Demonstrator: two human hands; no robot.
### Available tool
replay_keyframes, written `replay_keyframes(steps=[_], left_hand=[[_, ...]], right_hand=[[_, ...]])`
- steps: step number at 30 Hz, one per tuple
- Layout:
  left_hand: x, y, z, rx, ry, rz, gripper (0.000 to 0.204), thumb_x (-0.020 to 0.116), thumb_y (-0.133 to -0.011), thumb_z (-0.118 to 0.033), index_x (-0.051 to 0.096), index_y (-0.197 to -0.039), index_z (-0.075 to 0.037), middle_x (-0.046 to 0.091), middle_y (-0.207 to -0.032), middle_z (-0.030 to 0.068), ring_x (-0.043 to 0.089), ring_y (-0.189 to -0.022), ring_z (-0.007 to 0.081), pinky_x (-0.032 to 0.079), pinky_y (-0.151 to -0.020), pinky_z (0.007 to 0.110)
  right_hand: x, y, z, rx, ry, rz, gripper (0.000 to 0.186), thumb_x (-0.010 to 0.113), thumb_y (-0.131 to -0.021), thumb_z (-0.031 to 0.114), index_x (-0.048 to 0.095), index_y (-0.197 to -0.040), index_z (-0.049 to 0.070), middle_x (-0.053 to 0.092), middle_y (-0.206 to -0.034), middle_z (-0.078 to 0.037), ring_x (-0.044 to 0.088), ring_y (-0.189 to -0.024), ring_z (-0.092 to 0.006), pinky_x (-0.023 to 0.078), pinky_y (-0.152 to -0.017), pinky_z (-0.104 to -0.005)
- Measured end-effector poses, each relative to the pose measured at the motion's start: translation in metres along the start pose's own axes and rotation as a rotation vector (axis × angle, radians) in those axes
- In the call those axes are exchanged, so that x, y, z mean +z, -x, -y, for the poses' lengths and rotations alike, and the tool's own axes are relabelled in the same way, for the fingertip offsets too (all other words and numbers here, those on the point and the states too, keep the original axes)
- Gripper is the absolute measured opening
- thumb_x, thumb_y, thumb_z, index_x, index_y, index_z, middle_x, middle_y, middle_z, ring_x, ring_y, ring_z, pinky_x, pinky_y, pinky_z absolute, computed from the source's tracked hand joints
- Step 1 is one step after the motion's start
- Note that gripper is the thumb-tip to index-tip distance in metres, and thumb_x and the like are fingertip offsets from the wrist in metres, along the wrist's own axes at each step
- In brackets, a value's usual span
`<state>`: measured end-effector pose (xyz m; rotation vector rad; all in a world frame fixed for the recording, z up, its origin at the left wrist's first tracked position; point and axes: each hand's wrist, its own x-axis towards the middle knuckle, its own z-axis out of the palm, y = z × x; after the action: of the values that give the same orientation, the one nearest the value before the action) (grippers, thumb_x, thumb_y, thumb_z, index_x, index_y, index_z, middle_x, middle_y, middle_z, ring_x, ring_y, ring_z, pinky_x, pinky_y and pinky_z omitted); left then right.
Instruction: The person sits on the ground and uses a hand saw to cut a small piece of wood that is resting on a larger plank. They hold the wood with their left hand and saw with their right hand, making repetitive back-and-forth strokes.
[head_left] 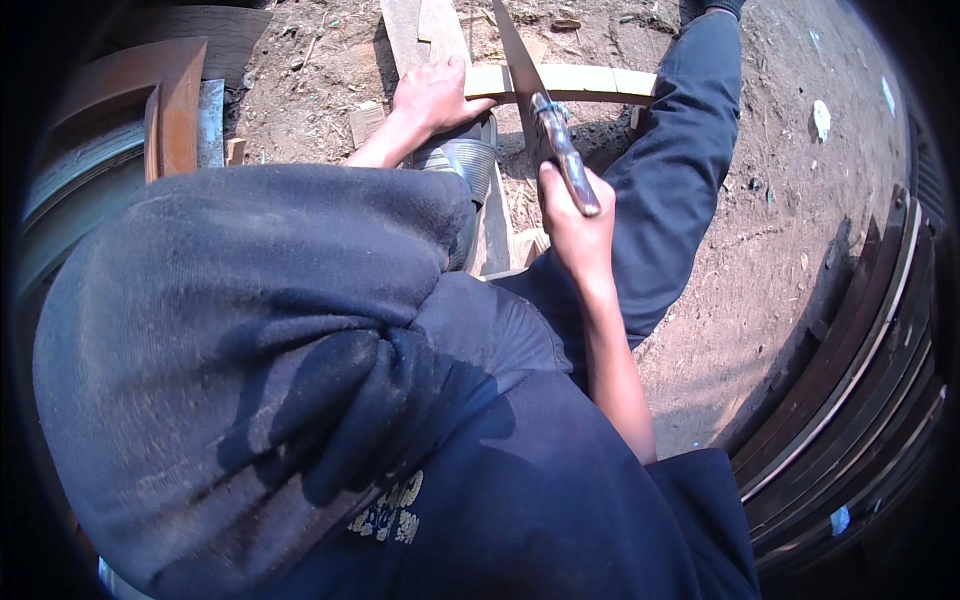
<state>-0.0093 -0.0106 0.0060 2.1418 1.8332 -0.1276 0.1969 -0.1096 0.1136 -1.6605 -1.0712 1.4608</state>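
- Gripping a handsaw [546, 112] by its mottled handle [565, 157] with the right hand [580, 228].
- Apparently clasping a pale-topped, brown-sided wooden strip [582, 80] with the left hand [428, 100].
- Slanting the grey blade [520, 62] across that strip.

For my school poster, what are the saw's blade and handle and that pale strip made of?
The blade looks like metal: thin, flat and grey. The handle, brown with shiny patches, may be glossy wood or plastic. The pale strip looks like bare wood, yellowish with a browner side.
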Motion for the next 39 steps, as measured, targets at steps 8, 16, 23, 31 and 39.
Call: replay_keyframes(steps=[8, 16, 23, 31, 39], left_hand=[[0.003, -0.002, -0.003, -0.004, -0.031, 0.010, 0.075, 0.064, -0.075, -0.064, 0.056, -0.109, 0.003, 0.067, -0.101, 0.0232, 0.067, -0.094, 0.0352, 0.053, -0.084, 0.043], [-0.004, -0.006, -0.005, -0.003, 0.004, 0.070, 0.076, 0.062, -0.076, -0.065, 0.056, -0.108, 0.003, 0.067, -0.098, 0.0231, 0.067, -0.092, 0.0370, 0.053, -0.083, 0.043], [-0.007, -0.001, -0.007, 0.017, 0.022, 0.033, 0.070, 0.062, -0.078, -0.057, 0.056, -0.107, 0.006, 0.067, -0.093, 0.0260, 0.067, -0.087, 0.0392, 0.054, -0.078, 0.046], [-0.003, -0.003, -0.001, 0.031, 0.040, 0.036, 0.067, 0.062, -0.079, -0.057, 0.058, -0.102, 0.006, 0.067, -0.092, 0.0247, 0.068, -0.086, 0.0371, 0.054, -0.075, 0.045], [0.001, -0.003, 0.002, 0.045, 0.042, 0.014, 0.068, 0.062, -0.079, -0.056, 0.056, -0.104, 0.007, 0.066, -0.094, 0.0264, 0.067, -0.086, 0.0387, 0.054, -0.076, 0.046]], right_hand=[[-0.003, 0.032, -0.004, -0.060, 0.104, -0.062, 0.016, 0.059, -0.085, 0.005, 0.056, -0.072, -0.004, 0.047, -0.054, -0.006, 0.045, -0.053, -0.0070, 0.039, -0.050, -0.0302], [0.022, -0.049, 0.000, -0.172, 0.091, -0.049, 0.023, 0.055, -0.086, 0.009, 0.051, -0.067, -0.003, 0.047, -0.053, -0.007, 0.041, -0.052, -0.0083, 0.037, -0.050, -0.0325], [-0.006, 0.042, -0.011, -0.092, 0.115, -0.060, 0.012, 0.058, -0.085, 0.003, 0.060, -0.076, -0.004, 0.052, -0.057, -0.010, 0.050, -0.054, -0.0098, 0.043, -0.053, -0.0278], [0.014, -0.017, -0.001, -0.130, 0.078, -0.021, 0.023, 0.057, -0.087, 0.008, 0.051, -0.067, -0.003, 0.046, -0.053, -0.006, 0.040, -0.051, -0.0085, 0.035, -0.049, -0.0310], [0.012, 0.002, -0.005, -0.139, 0.089, -0.036, 0.020, 0.057, -0.085, 0.006, 0.054, -0.068, -0.003, 0.050, -0.054, -0.008, 0.046, -0.052, -0.0079, 0.038, -0.049, -0.0301]])
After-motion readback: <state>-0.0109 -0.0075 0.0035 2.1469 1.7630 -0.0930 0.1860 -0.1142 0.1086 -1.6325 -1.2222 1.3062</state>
